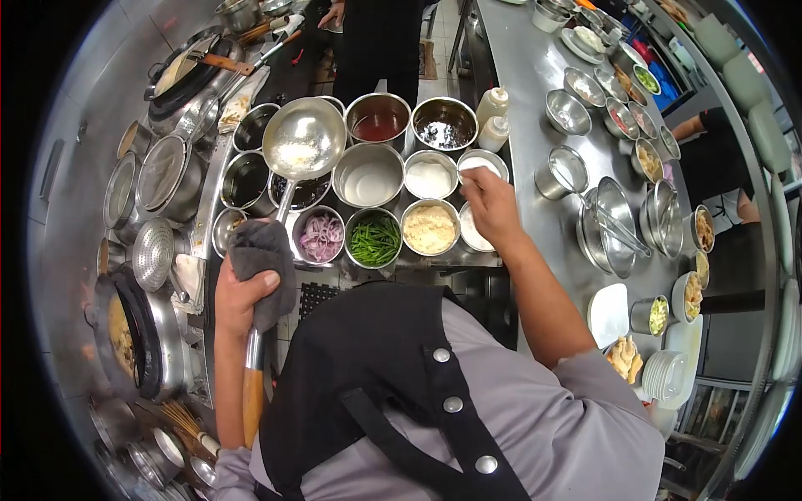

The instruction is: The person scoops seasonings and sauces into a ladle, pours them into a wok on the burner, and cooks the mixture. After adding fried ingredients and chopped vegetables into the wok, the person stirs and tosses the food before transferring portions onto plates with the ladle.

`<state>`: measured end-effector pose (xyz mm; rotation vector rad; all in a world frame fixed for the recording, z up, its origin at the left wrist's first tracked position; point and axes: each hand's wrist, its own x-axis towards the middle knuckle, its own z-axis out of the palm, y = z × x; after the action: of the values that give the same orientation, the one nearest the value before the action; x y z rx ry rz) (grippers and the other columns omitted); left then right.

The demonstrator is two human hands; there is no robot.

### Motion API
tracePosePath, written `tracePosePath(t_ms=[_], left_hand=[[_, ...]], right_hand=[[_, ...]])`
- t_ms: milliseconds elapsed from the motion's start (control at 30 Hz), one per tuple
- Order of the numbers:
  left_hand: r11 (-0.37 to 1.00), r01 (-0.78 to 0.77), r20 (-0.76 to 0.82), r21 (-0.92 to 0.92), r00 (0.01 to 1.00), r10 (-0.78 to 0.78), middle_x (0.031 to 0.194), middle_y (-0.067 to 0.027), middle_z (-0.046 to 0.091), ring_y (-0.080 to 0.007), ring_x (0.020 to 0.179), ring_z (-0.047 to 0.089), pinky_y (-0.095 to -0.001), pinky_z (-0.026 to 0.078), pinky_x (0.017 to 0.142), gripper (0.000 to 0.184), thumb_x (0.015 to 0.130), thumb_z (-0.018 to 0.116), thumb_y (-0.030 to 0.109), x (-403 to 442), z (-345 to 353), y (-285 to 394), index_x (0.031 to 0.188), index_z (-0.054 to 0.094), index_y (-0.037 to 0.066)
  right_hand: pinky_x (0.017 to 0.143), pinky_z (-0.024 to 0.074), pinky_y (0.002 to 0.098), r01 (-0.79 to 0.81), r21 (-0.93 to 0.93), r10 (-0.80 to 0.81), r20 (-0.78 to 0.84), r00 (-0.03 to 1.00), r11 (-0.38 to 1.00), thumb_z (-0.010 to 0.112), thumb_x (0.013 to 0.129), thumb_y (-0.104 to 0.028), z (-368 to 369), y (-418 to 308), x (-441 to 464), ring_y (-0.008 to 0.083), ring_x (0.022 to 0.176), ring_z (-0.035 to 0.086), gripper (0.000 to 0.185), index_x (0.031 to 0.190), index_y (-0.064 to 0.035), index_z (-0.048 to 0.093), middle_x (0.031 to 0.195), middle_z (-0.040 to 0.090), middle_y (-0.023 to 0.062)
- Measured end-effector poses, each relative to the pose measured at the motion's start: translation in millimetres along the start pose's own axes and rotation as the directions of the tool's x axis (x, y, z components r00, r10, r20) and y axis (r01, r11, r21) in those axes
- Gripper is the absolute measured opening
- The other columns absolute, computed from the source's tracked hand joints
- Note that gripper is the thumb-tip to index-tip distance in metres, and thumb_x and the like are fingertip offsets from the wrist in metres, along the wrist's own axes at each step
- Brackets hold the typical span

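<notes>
Wrapped round a dark grey cloth [266,271] and the handle of a large metal ladle [304,138], my left hand [242,296] is closed at the left. The ladle's bowl lies over the pots, with a little pale matter in it. My right hand [491,204] is closed, fingertips down, over a pot of white powder [483,161]; what it pinches is hidden. Beside it are a pot of white grains [429,177] and a pot of pale yellow paste [429,228]. Green pieces [373,240] and sliced purple onion [322,237] fill two nearer pots.
Woks [125,334] and lidded pots [167,175] line the stove at left. White-capped bottles [494,132] stand behind the pots. A steel counter [526,92] at right holds bowls and plates. One person [376,42] stands ahead, another [723,159] at far right.
</notes>
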<state>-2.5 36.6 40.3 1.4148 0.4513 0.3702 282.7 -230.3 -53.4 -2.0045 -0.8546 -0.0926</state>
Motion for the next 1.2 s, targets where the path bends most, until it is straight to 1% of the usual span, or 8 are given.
tracePosePath(t_ms=[167, 267, 400, 533, 833, 1000, 1100, 1200], left_hand=[[0.998, 0.05, 0.002, -0.028, 0.999, -0.05, 0.107, -0.0127, 0.065, -0.021, 0.096, 0.065, -0.0315, 0.053, 0.085, 0.083, 0.067, 0.078, 0.026, 0.5, 15.5, -0.4, 0.139, 0.043, 0.002], [0.997, 0.054, -0.015, -0.047, 0.998, -0.055, 0.107, -0.0136, 0.065, -0.0214, 0.096, 0.065, -0.0316, 0.053, 0.085, 0.083, 0.067, 0.078, 0.026, -0.4, 25.5, -8.2, 0.138, 0.044, 0.001], [0.993, 0.105, -0.009, -0.059, 0.994, -0.105, 0.107, -0.0149, 0.066, -0.0218, 0.096, 0.066, -0.0308, 0.053, 0.085, 0.082, 0.065, 0.078, 0.024, 4.0, 42.5, -13.1, 0.137, 0.045, 0.0], [0.986, 0.152, 0.013, -0.062, 0.988, -0.152, 0.106, -0.0145, 0.067, -0.0209, 0.093, 0.067, -0.0308, 0.054, 0.083, 0.079, 0.066, 0.078, 0.018, 6.8, 54.0, -18.8, 0.137, 0.046, 0.001], [0.98, 0.18, 0.056, -0.081, 0.983, -0.176, 0.108, -0.0126, 0.066, -0.0207, 0.095, 0.066, -0.0314, 0.054, 0.085, 0.077, 0.066, 0.078, 0.016, 11.4, 72.4, -23.4, 0.135, 0.047, 0.0], [0.987, 0.152, 0.081, -0.06, 0.986, -0.147, 0.11, -0.0087, 0.065, -0.0173, 0.098, 0.063, -0.0309, 0.05, 0.089, 0.074, 0.069, 0.078, 0.014, 12.2, 72.2, -20.1, 0.135, 0.049, 0.0], [0.987, 0.159, 0.083, -0.031, 0.984, -0.156, 0.112, -0.0056, 0.063, -0.0147, 0.1, 0.06, -0.0305, 0.047, 0.092, 0.071, 0.071, 0.078, 0.012, 10.5, 69.3, -19.0, 0.135, 0.05, 0.001], [0.982, 0.188, 0.127, -0.026, 0.975, -0.184, 0.116, -0.0037, 0.062, -0.0141, 0.105, 0.059, -0.0301, 0.045, 0.096, 0.071, 0.072, 0.078, 0.011, 13.1, 70.5, -19.4, 0.137, 0.05, 0.003]], right_hand=[[0.084, 0.0506, 0.0456, -0.009, -0.27, 0.135, 0.451, 0.882, 0.963, 0.074, 0.084, -0.028, 4.3, 37.4, 21.4, 0.036, 0.098, 0.063, 0.056, 0.135, -0.0139, 0.055, 0.107, 0.063, 0.0187], [0.08, 0.0513, 0.0386, -0.182, 0.083, 0.168, 0.161, 0.973, 0.98, 0.079, 0.08, -0.025, -33.9, 61.2, 53.8, 0.0259, 0.09, 0.063, 0.063, 0.136, -0.0088, 0.054, 0.1, 0.063, 0.013], [0.086, 0.0513, 0.0363, -0.306, -0.033, 0.289, -0.252, 0.924, 0.951, 0.082, 0.074, -0.027, -41.8, 155.2, 126.0, 0.0245, 0.095, 0.064, 0.079, 0.139, 0.0024, 0.048, 0.105, 0.064, 0.0156], [0.091, 0.0508, 0.037, -0.46, 0.359, 0.483, 0.029, 0.875, 0.812, 0.083, 0.07, -0.029, -27.8, 181.9, 174.7, 0.0267, 0.103, 0.064, 0.086, 0.141, 0.0018, 0.045, 0.116, 0.064, 0.0201], [0.093, 0.0524, 0.039, -0.229, -0.501, 0.325, 0.111, 0.939, 0.834, 0.085, 0.067, -0.026, -24.1, 149.6, 217.5, 0.0333, 0.105, 0.067, 0.074, 0.131, -0.0052, 0.056, 0.114, 0.069, 0.0207], [0.084, 0.0549, 0.0396, -0.008, -0.467, -0.036, -0.087, 0.996, 0.884, 0.086, 0.067, -0.031, -99.9, 92.6, 239.4, 0.0331, 0.094, 0.069, 0.062, 0.12, -0.0072, 0.063, 0.106, 0.07, 0.0182], [0.084, 0.0549, 0.0355, 0.357, 0.059, -0.328, -0.282, 0.902, 0.932, 0.083, 0.072, -0.028, -160.0, 20.5, 250.6, 0.0236, 0.098, 0.069, 0.06, 0.122, -0.0038, 0.061, 0.104, 0.07, 0.0134], [0.092, 0.052, 0.0343, 0.219, 0.145, -0.222, 0.004, 0.975, 0.965, 0.08, 0.077, -0.021, -138.6, 0.1, 260.5, 0.0219, 0.107, 0.065, 0.061, 0.129, -0.0015, 0.056, 0.118, 0.066, 0.0125]])
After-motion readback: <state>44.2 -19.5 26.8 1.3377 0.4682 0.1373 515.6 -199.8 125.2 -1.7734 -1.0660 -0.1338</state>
